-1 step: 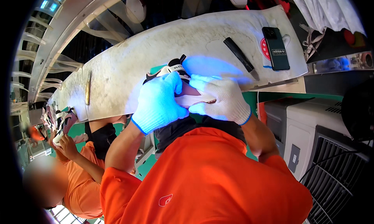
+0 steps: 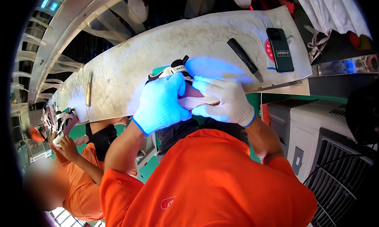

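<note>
Both my hands wear white knit gloves with blue cuffs, and a blue light colours them, the left most strongly. Between them, at the table's near edge, is a sneaker (image 2: 193, 102) in mauve, black and white with a pale sole. My left hand (image 2: 161, 104) closes round its left side, with the thumb bent over the upper. My right hand (image 2: 227, 99) grips the other end, fingers on top and thumb low by the sole edge. The gloves hide much of the shoe. Its black and white collar part points away from me.
A pale, stained tabletop (image 2: 158, 41) carries a black-handled tool (image 2: 242, 55), a dark phone (image 2: 280, 49) and a thin brass-coloured tool (image 2: 89, 89). At left a co-worker handles another sneaker (image 2: 65, 126). A metal-framed rack (image 2: 59, 33) stands far left; a grey machine (image 2: 316, 128) stands right.
</note>
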Motion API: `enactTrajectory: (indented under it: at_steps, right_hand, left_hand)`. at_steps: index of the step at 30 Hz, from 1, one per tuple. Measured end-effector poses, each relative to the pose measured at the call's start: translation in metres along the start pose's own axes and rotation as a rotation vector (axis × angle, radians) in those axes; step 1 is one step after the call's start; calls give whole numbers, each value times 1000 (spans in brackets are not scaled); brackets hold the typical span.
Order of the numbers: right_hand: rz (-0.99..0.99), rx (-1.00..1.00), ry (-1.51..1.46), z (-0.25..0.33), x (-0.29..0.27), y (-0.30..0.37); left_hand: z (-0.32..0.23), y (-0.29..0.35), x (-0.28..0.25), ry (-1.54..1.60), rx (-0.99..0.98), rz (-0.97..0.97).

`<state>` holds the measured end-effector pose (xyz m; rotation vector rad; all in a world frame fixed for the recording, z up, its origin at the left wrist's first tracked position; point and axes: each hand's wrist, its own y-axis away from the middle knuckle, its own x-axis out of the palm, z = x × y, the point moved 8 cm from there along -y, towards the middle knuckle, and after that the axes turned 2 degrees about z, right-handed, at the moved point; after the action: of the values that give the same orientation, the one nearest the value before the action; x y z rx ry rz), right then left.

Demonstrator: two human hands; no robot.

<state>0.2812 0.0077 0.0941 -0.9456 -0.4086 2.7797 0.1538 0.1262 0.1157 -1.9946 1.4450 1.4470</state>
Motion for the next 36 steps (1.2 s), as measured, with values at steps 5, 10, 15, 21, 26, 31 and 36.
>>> enactTrajectory:
  at_steps: [5,10,15,21,26,31,36]
  right_hand:
    - [100,37,-12,-6,-5,-12]
    - [140,110,-81,-17,-6,-24]
    - [559,574,26,-14,10,-42]
    - [572,666,-94,-16,12,-56]
    - [320,356,-104,-11,14,-56]
    - [-77,455,61,-8,8,-39]
    - [-384,262,161,7,1,3]
  left_hand:
    - [-13,-18,-12,-125,93,86]
    - [-12,-27,-19,-29,163,102]
    - [-8,-26,-15,13,122,160]
    - [-6,-35,-7,5,130,319]
    - [-8,-31,-8,54,299,186]
    - [40,-17,-8,1031,364,150]
    - [163,23,19,1163,87,-354]
